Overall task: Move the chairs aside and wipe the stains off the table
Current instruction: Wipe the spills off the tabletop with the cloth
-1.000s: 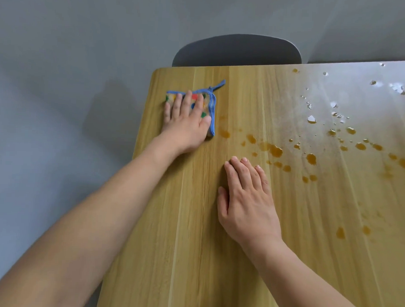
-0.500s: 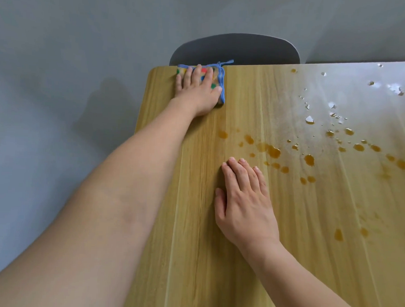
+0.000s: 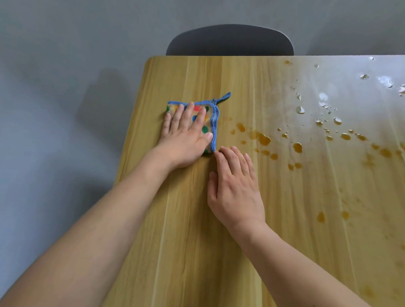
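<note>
Because wiping needs downward pressure, the left hand (image 3: 186, 138) lies flat with straight fingers on a folded cloth (image 3: 211, 121), pressing it to the table (image 3: 193, 245) near the far left corner, a little in from the left edge. The cloth, blue-edged with coloured dots, sits just left of the nearest amber stains (image 3: 262, 138). The right hand (image 3: 236, 189) rests palm down beside it, fingers relaxed and holding nothing, fingertips almost touching the cloth's near corner, probably to brace the body. Stains scatter toward the right edge and pale droplets (image 3: 324, 98) toward the far right corner. 1 dark chair (image 3: 229, 40) stands against the far edge.
</note>
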The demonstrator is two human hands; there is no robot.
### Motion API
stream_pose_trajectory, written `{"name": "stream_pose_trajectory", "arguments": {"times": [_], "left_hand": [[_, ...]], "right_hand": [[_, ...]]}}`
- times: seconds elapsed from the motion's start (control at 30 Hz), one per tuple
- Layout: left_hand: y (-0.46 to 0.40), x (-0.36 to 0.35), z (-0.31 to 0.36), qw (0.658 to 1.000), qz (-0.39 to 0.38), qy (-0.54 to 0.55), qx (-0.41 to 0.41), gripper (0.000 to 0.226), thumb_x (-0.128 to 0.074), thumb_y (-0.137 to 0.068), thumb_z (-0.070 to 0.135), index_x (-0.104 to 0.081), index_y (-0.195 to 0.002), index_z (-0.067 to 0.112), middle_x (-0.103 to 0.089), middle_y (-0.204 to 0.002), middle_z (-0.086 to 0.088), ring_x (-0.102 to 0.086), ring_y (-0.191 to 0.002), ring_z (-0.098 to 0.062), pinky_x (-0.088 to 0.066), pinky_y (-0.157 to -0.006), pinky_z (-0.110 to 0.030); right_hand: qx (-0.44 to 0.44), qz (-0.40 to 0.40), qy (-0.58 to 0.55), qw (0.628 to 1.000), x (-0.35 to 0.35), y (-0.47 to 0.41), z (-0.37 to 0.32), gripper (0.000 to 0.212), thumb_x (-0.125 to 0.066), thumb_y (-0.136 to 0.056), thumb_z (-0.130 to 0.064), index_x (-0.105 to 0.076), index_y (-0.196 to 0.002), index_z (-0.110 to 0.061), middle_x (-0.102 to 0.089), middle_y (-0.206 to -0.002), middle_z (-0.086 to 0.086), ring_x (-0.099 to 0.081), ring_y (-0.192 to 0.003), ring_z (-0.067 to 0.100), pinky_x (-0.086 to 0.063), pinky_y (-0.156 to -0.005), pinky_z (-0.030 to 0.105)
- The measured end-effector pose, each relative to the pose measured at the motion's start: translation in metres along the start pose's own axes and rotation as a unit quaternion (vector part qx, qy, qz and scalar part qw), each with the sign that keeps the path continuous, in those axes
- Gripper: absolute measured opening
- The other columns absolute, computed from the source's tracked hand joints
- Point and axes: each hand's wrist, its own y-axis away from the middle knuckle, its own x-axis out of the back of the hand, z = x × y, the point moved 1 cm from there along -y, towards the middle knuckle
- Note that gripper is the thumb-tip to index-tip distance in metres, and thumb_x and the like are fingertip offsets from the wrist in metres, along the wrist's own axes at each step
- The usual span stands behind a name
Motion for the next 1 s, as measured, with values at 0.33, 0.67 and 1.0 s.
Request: {"name": "stream_pose_trajectory", "arguments": {"times": [0.33, 0.67, 1.0], "left_hand": [[-0.039, 0.018, 0.016, 0.999, -0.02, 0.007, 0.026, 0.065, -0.02, -0.097, 0.057, 0.009, -0.153, 0.038, 0.023, -0.16, 0.006, 0.026, -0.145, -0.014, 0.017, -0.116, -0.042], [-0.15, 0.055, 0.027, 0.999, 0.028, -0.001, 0.03, 0.061, -0.018, -0.099, 0.054, 0.001, -0.154, 0.037, 0.012, -0.163, 0.004, 0.015, -0.148, -0.017, 0.012, -0.118, -0.043], [0.024, -0.009, 0.068, 0.998, -0.007, 0.007, 0.06, 0.063, -0.014, -0.1, 0.052, 0.02, -0.15, 0.035, 0.034, -0.156, 0.004, 0.035, -0.141, -0.015, 0.022, -0.114, -0.042]], "right_hand": [[-0.006, -0.015, -0.07, 0.997, 0.07, -0.081, 0.071, 0.048, -0.039, -0.096, -0.022, -0.042, -0.143, -0.011, -0.037, -0.15, 0.004, -0.029, -0.14, 0.02, -0.021, -0.115, 0.031], [0.073, -0.199, 0.086, 0.973, 0.089, -0.134, 0.116, 0.053, -0.029, -0.095, -0.015, -0.038, -0.147, -0.012, -0.028, -0.156, 0.004, -0.027, -0.142, 0.023, -0.02, -0.115, 0.032], [0.107, -0.248, 0.178, 0.946, 0.099, -0.143, 0.115, 0.056, -0.027, -0.093, -0.016, -0.031, -0.149, -0.015, -0.02, -0.159, 0.002, -0.033, -0.14, 0.022, -0.037, -0.11, 0.037]]}}
